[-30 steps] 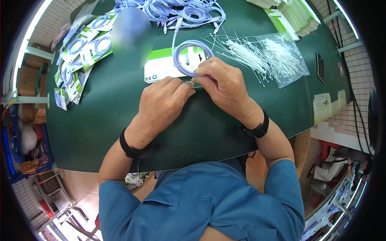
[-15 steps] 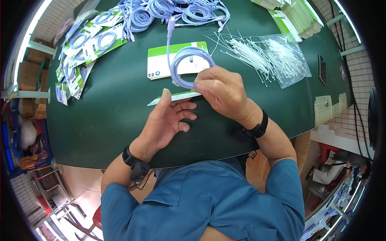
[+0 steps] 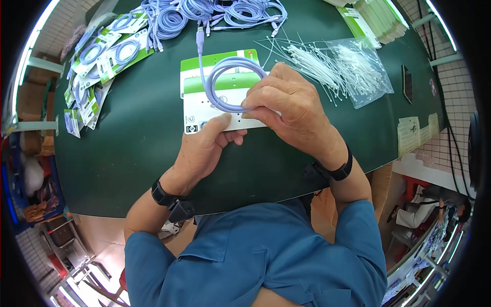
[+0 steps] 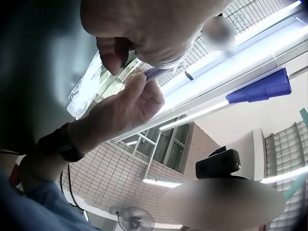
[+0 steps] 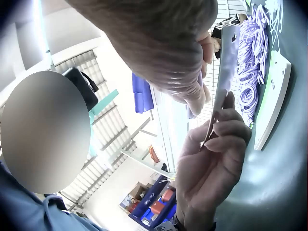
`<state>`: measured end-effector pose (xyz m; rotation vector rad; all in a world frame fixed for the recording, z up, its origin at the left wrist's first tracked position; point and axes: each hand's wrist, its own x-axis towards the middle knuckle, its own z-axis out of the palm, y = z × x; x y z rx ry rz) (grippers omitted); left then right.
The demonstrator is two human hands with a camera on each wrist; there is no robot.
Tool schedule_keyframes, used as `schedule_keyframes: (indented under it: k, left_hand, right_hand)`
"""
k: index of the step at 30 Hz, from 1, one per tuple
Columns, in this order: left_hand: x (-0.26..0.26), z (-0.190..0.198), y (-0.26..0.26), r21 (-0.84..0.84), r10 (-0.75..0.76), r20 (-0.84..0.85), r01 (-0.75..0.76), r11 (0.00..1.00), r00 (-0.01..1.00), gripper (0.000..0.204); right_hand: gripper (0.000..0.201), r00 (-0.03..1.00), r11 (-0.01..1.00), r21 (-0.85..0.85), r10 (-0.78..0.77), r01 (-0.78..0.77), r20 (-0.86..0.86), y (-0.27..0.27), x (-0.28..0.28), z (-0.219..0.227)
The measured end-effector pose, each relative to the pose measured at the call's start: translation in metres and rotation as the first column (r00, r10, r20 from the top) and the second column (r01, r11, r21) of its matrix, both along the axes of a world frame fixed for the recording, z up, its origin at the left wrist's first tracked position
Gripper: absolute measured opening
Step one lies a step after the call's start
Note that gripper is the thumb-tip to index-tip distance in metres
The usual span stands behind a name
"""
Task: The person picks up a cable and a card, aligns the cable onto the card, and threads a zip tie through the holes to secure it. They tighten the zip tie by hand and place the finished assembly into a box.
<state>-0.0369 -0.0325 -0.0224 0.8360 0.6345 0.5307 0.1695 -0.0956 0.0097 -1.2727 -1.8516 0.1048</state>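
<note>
We're at a dark green table (image 3: 128, 143), seated, blue shirt. Our left hand (image 3: 204, 148) pinches the near edge of a white-and-green backing card (image 3: 215, 97), thumb on top, fingers curled under, card lifted off the surface. Our right hand (image 3: 286, 105) pinches a coiled lilac cable (image 3: 225, 82) against the card's face; the coil lies on the card, one connector end sticking up past its far edge. Right wrist view shows the card edge-on between the left fingers. Far edge of the table: loose pile of lilac cables (image 3: 215, 13). Far left: heap of finished carded cables (image 3: 97, 61). Right of the card: white zip ties (image 3: 312, 61) spilling from a clear bag (image 3: 363, 71), touching it. Far right corner: stack of blank cards (image 3: 378, 20); dark phone (image 3: 407, 84) flat near the right edge. Room: tiled floor, cardboard boxes on the left, fluorescent tubes overhead in the wrist views.
</note>
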Motion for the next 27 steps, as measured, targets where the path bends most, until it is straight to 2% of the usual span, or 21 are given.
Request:
schedule_keyframes:
  k: [3,6,8,11,15,23,26,27]
  left_hand:
    - [0.013,-0.001,0.008,0.069,-0.012,0.041,0.009,0.998,0.999,0.029]
    - [0.019,-0.003,0.015,0.208,-0.076,-0.017,0.078,0.975,0.997,0.029]
    - [0.024,-0.003,0.016,0.218,-0.079,0.007,0.075,0.973,0.997,0.029]
    - [0.029,-0.002,0.016,0.239,-0.074,0.057,0.059,0.969,0.996,0.028]
    - [0.03,-0.006,0.018,0.231,-0.075,0.086,0.053,0.971,0.993,0.031]
    - [0.041,-0.007,0.019,0.26,0.049,-0.009,-0.045,0.965,0.999,0.042]
    - [0.043,-0.01,0.022,0.385,0.113,-0.052,-0.085,0.919,0.992,0.041]
    - [0.045,-0.016,0.025,0.38,0.116,-0.053,-0.087,0.921,0.992,0.041]
  right_hand:
    - [0.028,0.992,0.996,0.049,-0.084,0.08,0.089,0.0,0.0,-0.003]
    - [0.027,0.996,0.995,0.057,-0.08,0.077,0.051,0.002,0.008,-0.009]
    - [0.026,0.997,0.995,0.057,-0.077,0.076,0.028,0.005,0.013,-0.014]
    - [0.024,0.985,0.999,0.048,0.011,-0.002,-0.173,0.007,0.018,-0.022]
    - [0.024,0.973,0.999,0.039,0.035,-0.027,-0.228,0.01,0.018,-0.03]
    - [0.024,0.969,0.997,0.05,0.061,-0.051,-0.238,0.012,0.006,-0.04]
    - [0.025,0.967,0.999,0.014,0.042,-0.039,-0.25,0.012,0.002,-0.041]
    - [0.025,0.966,0.999,-0.003,0.032,-0.034,-0.256,0.011,0.0,-0.042]
